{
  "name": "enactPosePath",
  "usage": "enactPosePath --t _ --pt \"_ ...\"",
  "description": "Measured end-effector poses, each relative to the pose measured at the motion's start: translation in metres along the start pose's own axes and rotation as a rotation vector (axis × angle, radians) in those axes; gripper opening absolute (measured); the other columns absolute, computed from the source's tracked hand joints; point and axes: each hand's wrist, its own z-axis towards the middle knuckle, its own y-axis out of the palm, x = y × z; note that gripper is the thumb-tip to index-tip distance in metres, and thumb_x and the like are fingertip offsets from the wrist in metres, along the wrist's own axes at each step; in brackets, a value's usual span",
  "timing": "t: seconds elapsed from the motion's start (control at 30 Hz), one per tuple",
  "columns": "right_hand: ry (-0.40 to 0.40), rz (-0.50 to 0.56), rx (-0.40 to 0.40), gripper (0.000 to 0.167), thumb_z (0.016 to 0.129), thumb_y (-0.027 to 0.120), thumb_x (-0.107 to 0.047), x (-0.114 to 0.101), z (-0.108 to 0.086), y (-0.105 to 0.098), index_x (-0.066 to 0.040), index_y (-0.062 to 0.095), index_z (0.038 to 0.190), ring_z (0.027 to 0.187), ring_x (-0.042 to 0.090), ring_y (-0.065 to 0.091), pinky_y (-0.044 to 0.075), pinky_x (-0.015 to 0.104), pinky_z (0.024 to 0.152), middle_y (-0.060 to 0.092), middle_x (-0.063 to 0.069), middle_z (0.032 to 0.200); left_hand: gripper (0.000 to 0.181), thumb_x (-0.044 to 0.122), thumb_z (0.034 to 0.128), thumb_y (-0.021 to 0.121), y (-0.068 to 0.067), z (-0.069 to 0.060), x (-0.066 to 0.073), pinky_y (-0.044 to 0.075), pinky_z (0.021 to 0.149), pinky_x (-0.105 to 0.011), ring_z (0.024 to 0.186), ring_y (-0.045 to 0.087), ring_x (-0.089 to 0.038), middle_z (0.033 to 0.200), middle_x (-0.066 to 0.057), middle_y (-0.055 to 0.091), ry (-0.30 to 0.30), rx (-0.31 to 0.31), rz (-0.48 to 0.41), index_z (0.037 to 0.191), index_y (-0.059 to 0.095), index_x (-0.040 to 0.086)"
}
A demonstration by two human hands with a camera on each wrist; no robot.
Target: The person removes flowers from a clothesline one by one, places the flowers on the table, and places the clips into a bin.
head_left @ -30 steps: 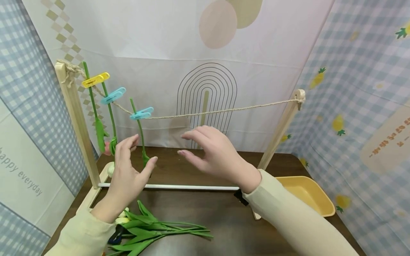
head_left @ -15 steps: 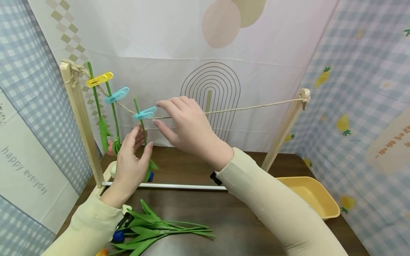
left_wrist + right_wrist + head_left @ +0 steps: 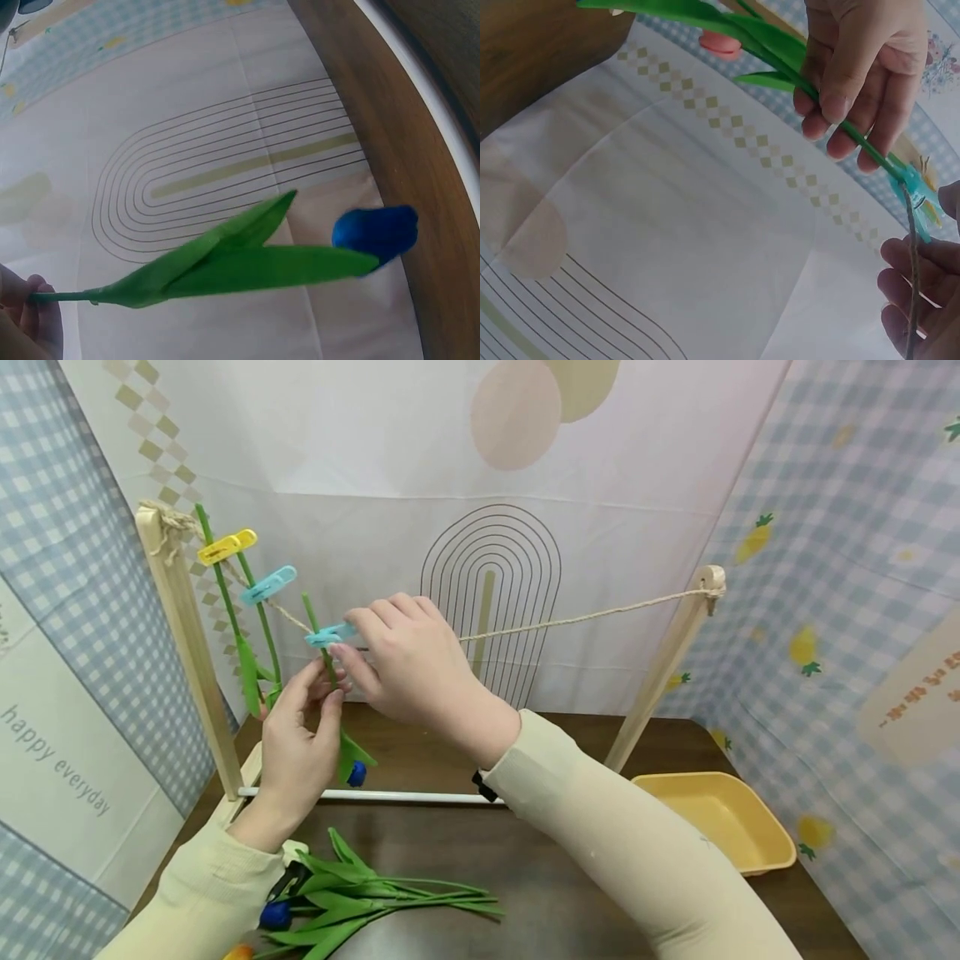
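My left hand pinches the green stem of an artificial blue tulip, which hangs head down. Its stem top passes through a light-blue clothespin on the twine. My right hand holds that clothespin by its handle end between thumb and fingers. In the right wrist view the clothespin sits where stem and twine cross. To the left, a second light-blue clothespin and a yellow clothespin hold two more stems; their blooms are mostly hidden behind my left hand.
Wooden posts carry the twine at both ends, joined low by a white rod. Several green-leaved tulips lie on the table in front. A yellow tray stands at the right. Printed cloth hangs behind.
Both hands have moved to the hanging blue tulip. The left has taken hold of its stem; the right has gone left and up and taken hold of the clothespin.
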Motion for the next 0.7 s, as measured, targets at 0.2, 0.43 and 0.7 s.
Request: enactPosePath --t 0.2,0.43,0.7 --pt "-0.016 0.043 0.026 0.028 0.097 0.054 -0.031 -0.003 -0.002 0.001 -0.008 0.068 0.103 0.097 0.018 0.060 0.044 0.031 0.086 0.067 0.000 0.097 0.046 -0.008 0.0909 0.059 -0.001 -0.002 0.000 0.047 0.085 -0.017 0.099 0.062 -0.018 0.112 -0.013 0.064 0.004 0.012 0.001 0.134 0.055 0.006" --pt "-0.038 0.070 0.064 0.024 0.096 0.056 -0.025 -0.002 -0.008 0.005 -0.007 0.067 0.106 0.094 0.018 0.059 0.045 0.031 0.085 0.066 0.000 0.096 0.041 -0.006 0.0923 0.058 -0.003 -0.004 0.000 0.047 0.083 -0.018 0.097 0.063 -0.022 0.112 -0.011 0.065 0.004 0.005 0.009 0.132 0.057 0.005" --pt "-0.047 0.110 0.096 0.021 0.096 0.057 -0.022 -0.001 -0.011 0.004 -0.007 0.066 0.108 0.097 0.017 0.057 0.045 0.029 0.084 0.066 0.000 0.098 0.033 -0.007 0.0916 0.060 -0.004 -0.004 -0.003 0.047 0.080 -0.016 0.093 0.064 -0.011 0.105 -0.010 0.069 -0.002 0.000 0.011 0.123 0.062 0.004"
